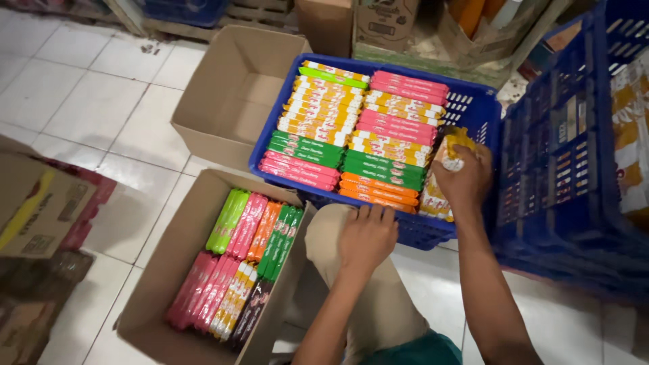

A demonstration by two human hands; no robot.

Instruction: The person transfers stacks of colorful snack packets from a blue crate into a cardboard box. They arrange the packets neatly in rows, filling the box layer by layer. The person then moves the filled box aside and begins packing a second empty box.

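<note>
Right grip: right hand [465, 181] was closed around a yellow-and-white packet [446, 162], pinching its upper end at the right edge of the blue crate [473, 108]; the packet stood on end between the packed rows and the crate's right wall.
Left grip: left hand [367, 235] lay flat, fingers spread and holding nothing, resting on the person's knee [338, 230] just at the crate's near rim.
Near box: an open cardboard box [169, 270] sat on the floor left of the knee, part-filled with flat packets [236, 263] in pink, green, orange, yellow and dark brown, laid in two rows.
Crate: the blue crate, just beyond the hands, held two columns of stacked flat packets [358, 135] on edge, in bands of yellow, pink, green and orange.
Far box: an empty cardboard box [230, 101] stood left of the crate, touching its side.
Right side: a taller blue crate [568, 149] stood right of the hand.
Floor: white tiles [74, 101] ran to the far left, with flattened cartons [40, 209] at the near left.
</note>
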